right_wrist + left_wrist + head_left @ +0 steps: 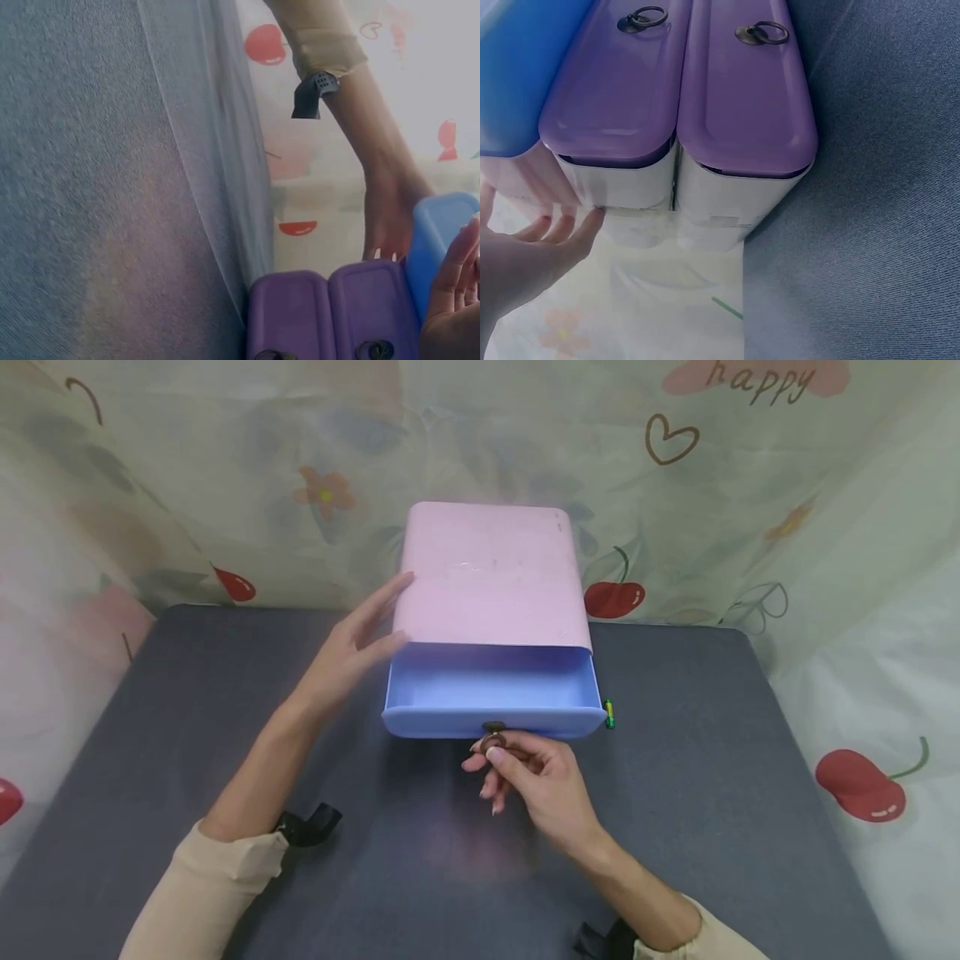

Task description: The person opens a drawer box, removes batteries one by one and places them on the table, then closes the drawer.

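Pinching the ring (pixel 492 742), the right hand (pixel 542 778) holds the drawer (pixel 431 723) partly out at 6 o'clock of the box (pixel 487 577); the left hand (pixel 347 647), fingers extended, touches its 9-o'clock side. Hard pulling could drag both forward.

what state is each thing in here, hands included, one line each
Blue drawer: pulled open
Top ring: held between thumb and fingers
Middle purple drawer: pushed in, thin gap at its side
Bottom purple drawer: pushed in, thin gap at its side
Left hand: fingers against the pink case
Right hand: pinching that top ring
Green cylinder: on the table, beside the stack
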Motion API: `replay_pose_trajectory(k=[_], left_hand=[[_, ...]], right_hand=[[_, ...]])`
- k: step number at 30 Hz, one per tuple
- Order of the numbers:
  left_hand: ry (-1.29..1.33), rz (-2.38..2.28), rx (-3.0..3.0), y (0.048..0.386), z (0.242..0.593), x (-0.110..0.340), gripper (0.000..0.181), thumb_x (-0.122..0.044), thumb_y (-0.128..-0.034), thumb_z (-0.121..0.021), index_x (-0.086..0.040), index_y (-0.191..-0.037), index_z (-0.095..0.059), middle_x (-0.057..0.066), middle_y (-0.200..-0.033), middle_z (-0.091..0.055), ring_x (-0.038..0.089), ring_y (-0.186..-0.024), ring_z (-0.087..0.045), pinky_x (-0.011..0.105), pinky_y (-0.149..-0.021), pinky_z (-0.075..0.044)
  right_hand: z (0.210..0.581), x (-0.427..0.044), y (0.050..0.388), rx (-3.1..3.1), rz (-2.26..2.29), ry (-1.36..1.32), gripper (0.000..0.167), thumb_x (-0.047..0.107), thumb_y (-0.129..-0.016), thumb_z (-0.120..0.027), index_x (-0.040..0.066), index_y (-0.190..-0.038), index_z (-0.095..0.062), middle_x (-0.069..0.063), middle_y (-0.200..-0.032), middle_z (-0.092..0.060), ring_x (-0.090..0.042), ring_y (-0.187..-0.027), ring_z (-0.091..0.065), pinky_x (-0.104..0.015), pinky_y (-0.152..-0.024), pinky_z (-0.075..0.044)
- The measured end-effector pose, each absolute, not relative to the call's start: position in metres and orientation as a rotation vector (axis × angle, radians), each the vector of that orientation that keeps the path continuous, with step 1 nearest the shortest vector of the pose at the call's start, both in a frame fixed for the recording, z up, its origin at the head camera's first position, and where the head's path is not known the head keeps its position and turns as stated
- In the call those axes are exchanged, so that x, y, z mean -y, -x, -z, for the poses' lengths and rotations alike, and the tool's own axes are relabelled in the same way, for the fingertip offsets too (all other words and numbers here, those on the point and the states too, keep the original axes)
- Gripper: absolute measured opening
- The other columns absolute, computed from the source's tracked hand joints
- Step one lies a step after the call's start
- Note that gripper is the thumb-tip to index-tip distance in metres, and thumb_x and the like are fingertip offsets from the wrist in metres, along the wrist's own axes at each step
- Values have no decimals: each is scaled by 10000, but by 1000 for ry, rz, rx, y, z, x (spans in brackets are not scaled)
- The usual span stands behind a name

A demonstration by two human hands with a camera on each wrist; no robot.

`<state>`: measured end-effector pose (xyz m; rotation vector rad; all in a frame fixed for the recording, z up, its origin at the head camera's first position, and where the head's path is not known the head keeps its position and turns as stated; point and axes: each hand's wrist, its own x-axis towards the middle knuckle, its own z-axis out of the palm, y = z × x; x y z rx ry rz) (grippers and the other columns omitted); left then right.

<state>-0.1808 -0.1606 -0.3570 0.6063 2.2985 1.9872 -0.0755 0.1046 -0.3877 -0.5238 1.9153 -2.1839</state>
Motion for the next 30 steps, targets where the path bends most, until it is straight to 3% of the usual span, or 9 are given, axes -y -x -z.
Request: replay_pose_trajectory(k=[13, 30], left_hand=[[-601, -2007, -2278, 180, 355, 159, 609, -198, -989, -595, -262, -1549, -365, -97, -1604, -290, 101, -1475, -241, 475, -1186, -242], [-587, -1993, -2308, 176, 353, 156, 604, -224, -994, -569, -270, -1555, -348, -111, -1602, -287, 105, -1487, -213, 506, -1200, -175]], right_hand=[[388, -102, 88, -1940, 2194, 516, 215, 84, -1011, -564, -98, -1094, -644, -126, -914, -728, -179, -641, -629, -330, -542, -563], [388, -95, 110, -1918, 2247, 474, 228, 107, -1011, -573, -89, -1103, -644, -105, -925, -729, -222, -656, -619, -287, -592, -559]])
